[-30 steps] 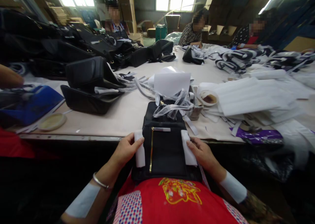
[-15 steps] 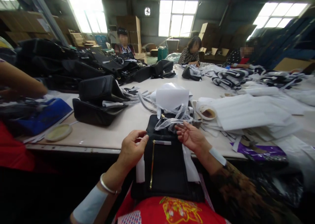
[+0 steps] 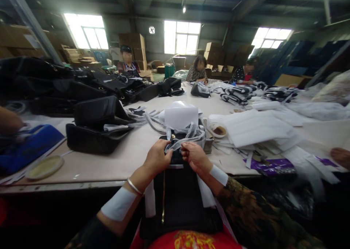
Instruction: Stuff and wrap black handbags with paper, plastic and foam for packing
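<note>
A black bag (image 3: 180, 198) with a gold zipper (image 3: 163, 201) leans from my lap against the table edge. Over its upper end lies a strap in clear plastic wrapping (image 3: 197, 135). My left hand (image 3: 156, 157) pinches the wrapped strap between thumb and fingers, above the bag's left side. Close by on the right, the bent fingers of my right hand (image 3: 196, 156) are closed on the same strap. White paper strips (image 3: 205, 191) hang along the bag's sides. Both hands partly cover the bag's top, where a white sheet (image 3: 178, 117) stands behind them.
Another black bag (image 3: 98, 125) lies to the left, near a round dish (image 3: 45, 167) and a blue bin (image 3: 32, 145). On the right are a small bowl (image 3: 218, 129) and stacked white sheets (image 3: 257, 127). Several people sit across the table (image 3: 109, 168); another person's hand (image 3: 340, 157) shows at right.
My left hand has moved up and right from the bag's side onto the strap. My right hand's fingers have closed more. The view has tilted up and turned slightly right.
</note>
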